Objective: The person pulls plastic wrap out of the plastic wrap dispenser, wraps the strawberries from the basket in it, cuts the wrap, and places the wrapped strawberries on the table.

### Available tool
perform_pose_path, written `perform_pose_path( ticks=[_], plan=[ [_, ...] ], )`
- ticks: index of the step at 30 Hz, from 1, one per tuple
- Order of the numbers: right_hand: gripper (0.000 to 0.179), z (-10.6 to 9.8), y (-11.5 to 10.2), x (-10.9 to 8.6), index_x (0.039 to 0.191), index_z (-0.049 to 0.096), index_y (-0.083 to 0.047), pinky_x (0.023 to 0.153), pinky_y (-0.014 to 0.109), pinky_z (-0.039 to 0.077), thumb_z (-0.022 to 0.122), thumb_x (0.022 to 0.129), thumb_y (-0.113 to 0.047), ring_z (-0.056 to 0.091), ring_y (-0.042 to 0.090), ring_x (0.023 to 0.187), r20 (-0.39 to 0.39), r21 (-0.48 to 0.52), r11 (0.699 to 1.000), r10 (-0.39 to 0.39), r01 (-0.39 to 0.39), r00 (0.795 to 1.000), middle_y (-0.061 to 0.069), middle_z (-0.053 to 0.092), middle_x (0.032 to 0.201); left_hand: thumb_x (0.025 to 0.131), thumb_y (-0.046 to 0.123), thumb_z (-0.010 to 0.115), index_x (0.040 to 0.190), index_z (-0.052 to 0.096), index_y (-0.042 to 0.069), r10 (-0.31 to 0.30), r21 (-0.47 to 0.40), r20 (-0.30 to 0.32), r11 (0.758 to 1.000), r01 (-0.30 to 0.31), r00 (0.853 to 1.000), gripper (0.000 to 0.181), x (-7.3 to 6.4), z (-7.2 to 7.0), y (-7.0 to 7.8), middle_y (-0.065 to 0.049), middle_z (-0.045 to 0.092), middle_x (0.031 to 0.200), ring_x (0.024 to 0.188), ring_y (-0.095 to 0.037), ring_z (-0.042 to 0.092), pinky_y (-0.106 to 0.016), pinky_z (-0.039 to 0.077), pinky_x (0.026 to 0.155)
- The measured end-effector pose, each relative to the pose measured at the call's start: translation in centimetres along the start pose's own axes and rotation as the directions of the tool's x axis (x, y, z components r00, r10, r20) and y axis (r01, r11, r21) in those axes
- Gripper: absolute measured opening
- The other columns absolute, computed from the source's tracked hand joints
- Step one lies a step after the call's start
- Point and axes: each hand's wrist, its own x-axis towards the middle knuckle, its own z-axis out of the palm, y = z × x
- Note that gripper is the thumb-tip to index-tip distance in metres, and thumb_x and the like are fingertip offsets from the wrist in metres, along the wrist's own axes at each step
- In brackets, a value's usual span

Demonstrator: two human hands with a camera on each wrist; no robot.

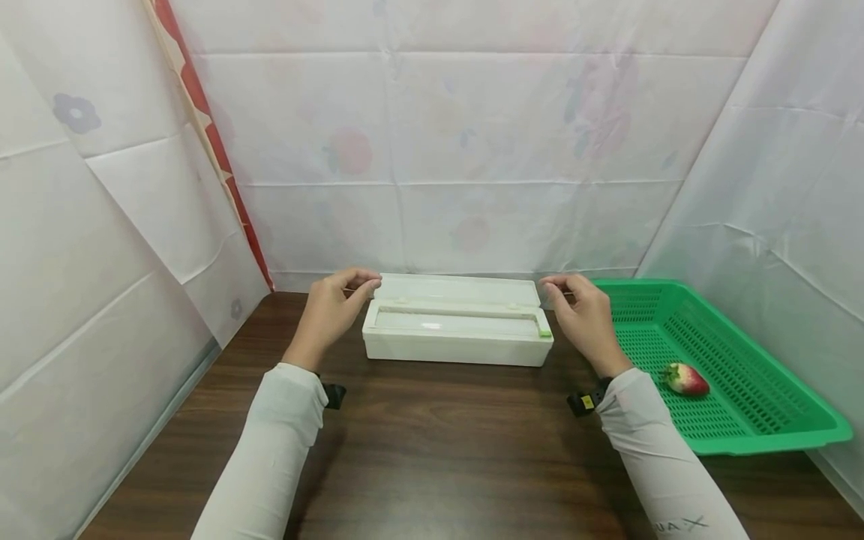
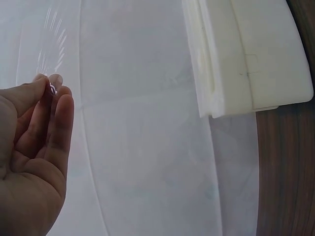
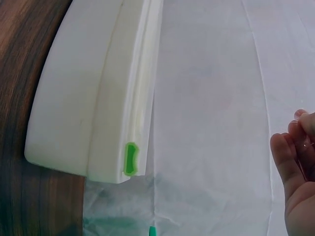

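Your left hand (image 1: 337, 300) is up at the left end of the white box (image 1: 459, 351), its thumb and fingertips closed in a pinch on clear film (image 2: 52, 44); from your left wrist you can see the film's shiny creases fanning out above the fingertips. Your right hand (image 1: 583, 311) mirrors it at the box's other end, thumb and fingers brought together in a pinch, with a small clear glint of the film between them in the right wrist view. The film is so transparent that you cannot trace its full outline between your hands

The box lies lengthwise across the far part of the brown table (image 1: 432, 450), with its lid (image 1: 459, 289) raised at the back and a long recess showing along the top. A bright green slider (image 1: 545, 334) sits at the right end of that recess

To your right, partly behind your right forearm, is a green basket (image 1: 776, 445) with slotted sides, and a red and pale strawberry (image 1: 687, 380) lies on its floor, leafy end toward your arm. Behind the table hangs a white sheet (image 1: 432, 127) with faint fruit prints and creases
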Motion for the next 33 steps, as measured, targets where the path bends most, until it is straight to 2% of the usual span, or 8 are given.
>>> perform_pose_path(
  ticks=[13, 22, 27, 33],
  plan=[
    [0.014, -0.7, -0.7, 0.3, 0.107, 0.073, -0.003, 0.069, 0.015, 0.047, 0.064, 0.099, -0.010, 0.064, 0.019, 0.088, -0.013, -0.014, 1.000, -0.028, 0.028, 1.000, 0.008, 0.069, 0.103, 0.099, 0.024, 0.066, 0.109, 0.075, 0.010, 0.027, 0.019, -0.047, 0.999, -0.026, 0.999, 0.020, 0.0, -0.3, 0.5, -0.006, 0.074, 0.094, 0.078, -0.018, 0.066, -0.038, 0.052, 0.067],
    [0.013, -1.0, -0.9, 0.3, 0.107, 0.073, -0.004, 0.077, 0.019, 0.048, 0.065, 0.099, -0.008, 0.063, 0.019, 0.088, -0.027, -0.031, 0.998, -0.056, 0.055, 0.998, 0.008, 0.069, 0.102, 0.099, 0.022, 0.067, 0.108, 0.075, 0.009, 0.045, 0.010, -0.071, 0.999, -0.044, 0.997, 0.018, 0.1, -0.5, 0.9, -0.007, 0.074, 0.096, 0.083, -0.020, 0.067, -0.039, 0.054, 0.071],
    [0.013, -1.1, -1.0, 0.4, 0.107, 0.073, -0.003, 0.078, 0.016, 0.047, 0.065, 0.099, -0.008, 0.062, 0.017, 0.087, -0.034, -0.018, 0.998, -0.059, 0.058, 0.998, 0.008, 0.069, 0.101, 0.099, 0.022, 0.067, 0.107, 0.075, 0.010, 0.037, -0.001, -0.080, 0.999, -0.037, 0.996, 0.017, 0.1, -0.6, 1.0, -0.005, 0.074, 0.096, 0.086, -0.021, 0.068, -0.041, 0.056, 0.073],
    [0.013, -1.2, -1.2, 0.5, 0.107, 0.073, -0.003, 0.080, 0.012, 0.046, 0.064, 0.099, -0.008, 0.062, 0.018, 0.088, -0.044, -0.007, 0.998, -0.063, 0.063, 0.997, 0.009, 0.069, 0.101, 0.098, 0.022, 0.068, 0.108, 0.075, 0.011, 0.031, -0.009, -0.091, 0.999, -0.032, 0.995, 0.016, 0.0, -0.9, 1.4, -0.006, 0.074, 0.096, 0.084, -0.021, 0.069, -0.041, 0.056, 0.071]
  ],
)
